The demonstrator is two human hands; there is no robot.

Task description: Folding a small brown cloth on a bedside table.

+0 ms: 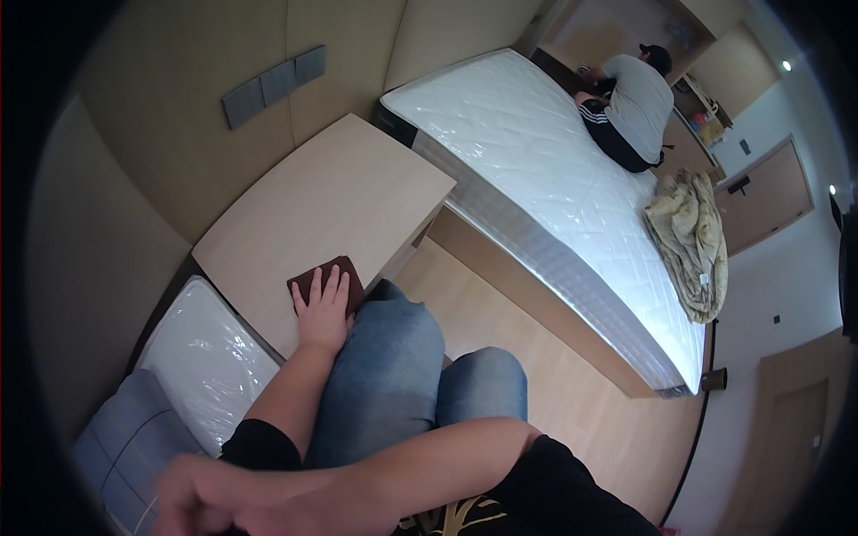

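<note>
Head view: left hand [323, 310] lies flat, fingers [332, 284] spread, on brown cloth [356, 282] on table [331, 196], left of centre; right hand [201, 496] blurred at lower left, unclear whether fingers curl.

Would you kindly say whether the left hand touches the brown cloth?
Touching: the head view shows the left hand spread flat on the brown cloth.

Reads dark reddish brown on the cloth [356, 284], pale beige on the bench [357, 179]. Shows white with a quilted pattern on the mattress [527, 152], olive-gold on the blanket [688, 232], faded blue on the jeans [384, 366], black with gold print on the shirt [572, 482].
</note>
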